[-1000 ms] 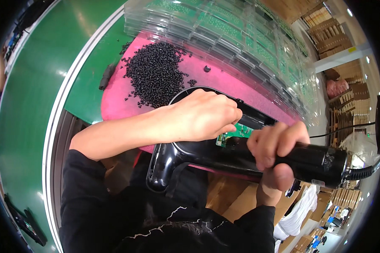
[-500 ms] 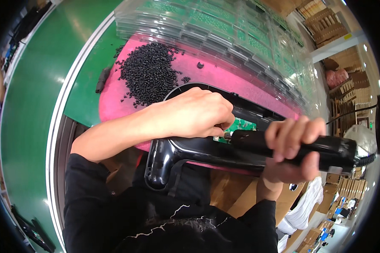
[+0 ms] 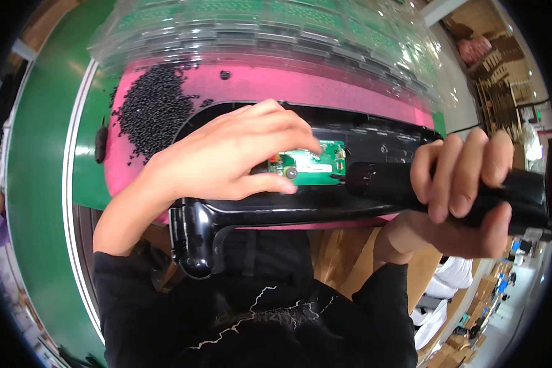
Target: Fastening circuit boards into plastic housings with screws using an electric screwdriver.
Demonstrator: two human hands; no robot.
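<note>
A black plastic housing [image 3: 270, 214] lies across the pink mat [image 3: 300, 80] in front of me. Inside it sits a green circuit board [image 3: 316, 170] with a white label. Over the board's left end hovers my left hand [image 3: 245, 147], thumb and fingers apart, holding nothing. My right hand [image 3: 463, 184] wraps around a black electric screwdriver [image 3: 380, 179], held nearly level. Its tip points left at the board's lower right corner; whether it touches a screw there is too small to tell.
Small black pieces, seemingly screws, form a heap [image 3: 156, 107] on the mat's left. Stacked clear plastic trays [image 3: 276, 37] holding green boards stand behind. A dark handle-like object [image 3: 100, 142] lies on the green table [image 3: 43, 178]. Brown cardboard [image 3: 343, 257] is below the housing's near edge.
My left hand has opened and lifted off the board, uncovering more of it. My right hand and the screwdriver sit farther right. The whole view has shifted.
</note>
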